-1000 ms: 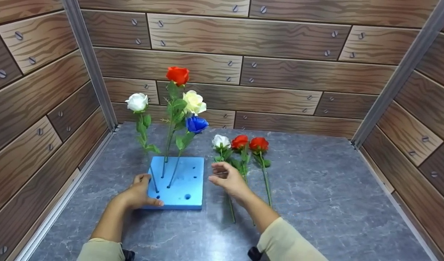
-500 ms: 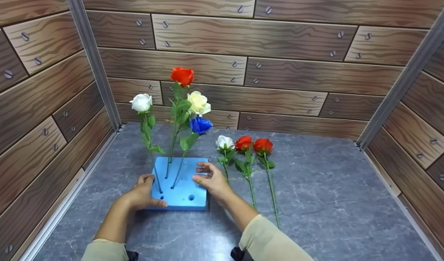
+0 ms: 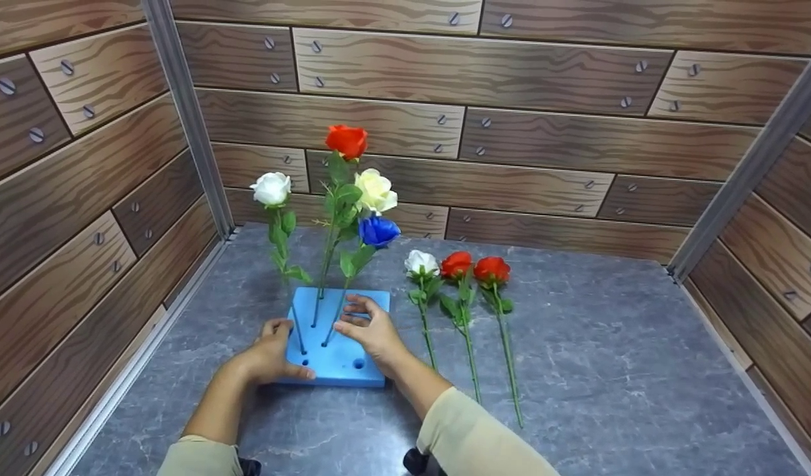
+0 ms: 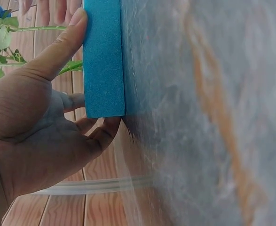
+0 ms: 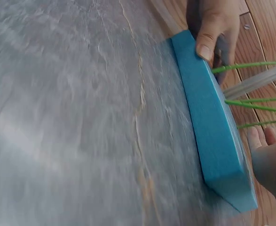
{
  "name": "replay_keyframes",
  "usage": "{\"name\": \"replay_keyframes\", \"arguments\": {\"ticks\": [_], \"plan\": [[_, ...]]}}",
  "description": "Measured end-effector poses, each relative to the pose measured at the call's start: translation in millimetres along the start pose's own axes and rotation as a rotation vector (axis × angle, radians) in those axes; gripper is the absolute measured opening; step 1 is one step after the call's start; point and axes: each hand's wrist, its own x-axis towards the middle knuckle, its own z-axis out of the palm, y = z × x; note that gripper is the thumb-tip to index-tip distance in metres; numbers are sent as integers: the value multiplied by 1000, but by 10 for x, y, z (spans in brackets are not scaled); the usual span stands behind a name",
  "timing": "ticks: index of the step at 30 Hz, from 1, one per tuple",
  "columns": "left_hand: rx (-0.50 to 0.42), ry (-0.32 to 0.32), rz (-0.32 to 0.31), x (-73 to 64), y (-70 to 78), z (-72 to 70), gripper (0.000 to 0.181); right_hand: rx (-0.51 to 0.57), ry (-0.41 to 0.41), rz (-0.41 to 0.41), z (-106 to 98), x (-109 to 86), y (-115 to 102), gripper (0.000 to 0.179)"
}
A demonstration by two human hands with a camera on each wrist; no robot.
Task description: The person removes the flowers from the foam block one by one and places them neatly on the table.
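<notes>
A light-blue foam block (image 3: 333, 367) with holes lies on the table. Upright in it stand a white rose (image 3: 272, 189), a tall red rose (image 3: 346, 141), a pale yellow rose (image 3: 376, 192) and a blue rose (image 3: 379, 231). My left hand (image 3: 268, 355) grips the block's near left corner, thumb along the front edge and fingers round the side (image 4: 102, 134). Over the block's right half hovers my right hand (image 3: 378, 336), thumb and fingers apart, close to the blue rose's stem. Nothing shows between those fingers; whether they touch the stem I cannot tell.
Right of the block, a white rose (image 3: 422, 263) and two red roses, one in the middle (image 3: 456, 264) and one at the right (image 3: 492, 270), lie on the grey marbled table (image 3: 610, 370). Wood-patterned walls (image 3: 379, 66) enclose the back and sides.
My right hand has moved left, from beside the lying roses to above the foam block near the blue rose's stem. The left hand keeps its grip on the block. The head view has shifted slightly.
</notes>
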Motion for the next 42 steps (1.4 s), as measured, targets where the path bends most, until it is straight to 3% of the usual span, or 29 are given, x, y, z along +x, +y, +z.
{"name": "replay_keyframes", "arguments": {"ticks": [12, 16, 26, 34, 42], "plan": [[-8, -5, -4, -1, -22, -9, 129, -64, -53, -18, 95, 57, 150, 67], [-7, -8, -4, -6, -19, -17, 128, -107, -64, -44, 98, 50, 153, 57], [19, -7, 15, -2, -29, -37, 129, -127, 23, -84, 150, 41, 177, 19], [-5, -5, 11, 3, -40, -8, 129, -213, 47, -68, 162, 29, 190, 14], [1, -5, 8, -16, -9, -1, 128, -225, 20, -130, 134, -23, 201, 11]]}}
